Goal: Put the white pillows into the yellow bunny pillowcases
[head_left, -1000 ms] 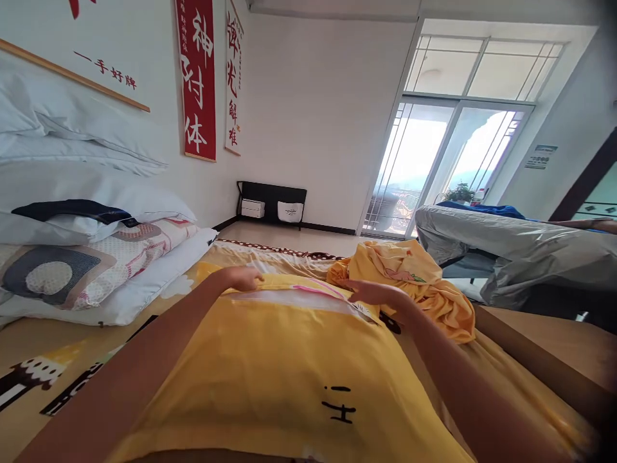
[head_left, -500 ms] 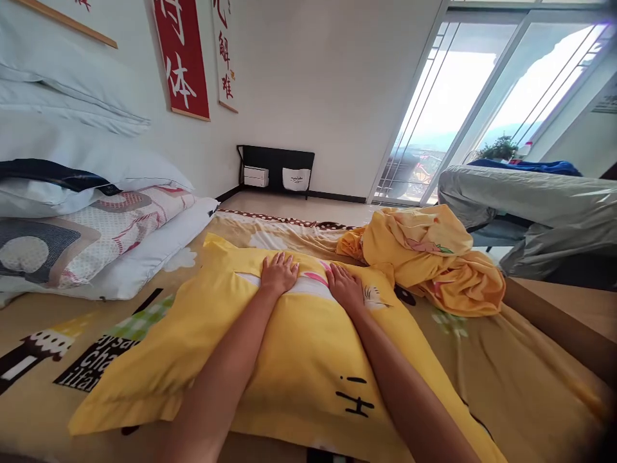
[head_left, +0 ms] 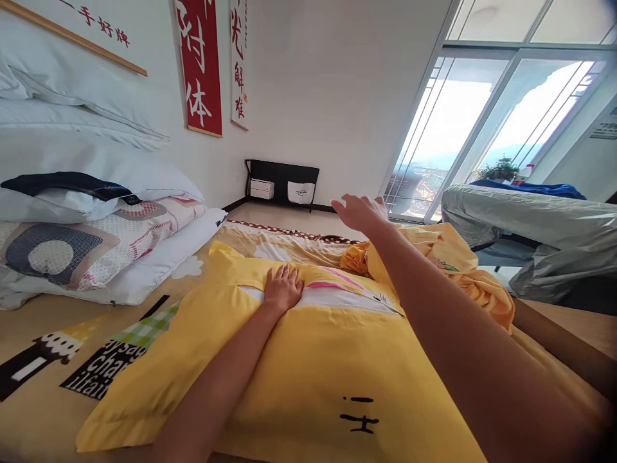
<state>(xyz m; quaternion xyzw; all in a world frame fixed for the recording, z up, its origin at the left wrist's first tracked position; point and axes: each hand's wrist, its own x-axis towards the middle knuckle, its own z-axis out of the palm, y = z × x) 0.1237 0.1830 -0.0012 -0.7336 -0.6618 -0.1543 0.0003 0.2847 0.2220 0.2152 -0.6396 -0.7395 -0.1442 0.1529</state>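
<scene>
A yellow pillow [head_left: 308, 360] with a white and pink print and the word "Hi" lies flat on the bed in front of me. On its far part rests my left hand [head_left: 283, 288], palm down with the fingers a little spread. My right hand [head_left: 360, 212] is raised above the pillow's far right side, touching nothing, its fingers stretched out. Behind my right forearm lies a crumpled orange-yellow cloth [head_left: 448, 247], partly hidden by the arm.
Stacked pillows [head_left: 96, 244] stand on the left of the bed. The patterned bedsheet [head_left: 159, 334] shows around the yellow pillow. At the far wall is a black folding table [head_left: 282, 173]. Grey sheeting [head_left: 530, 212] covers something on the right, near the sliding glass door [head_left: 472, 128].
My right hand has lifted off the pillow and risen up and away from me. My left hand stays on the pillow. The view has tilted up slightly.
</scene>
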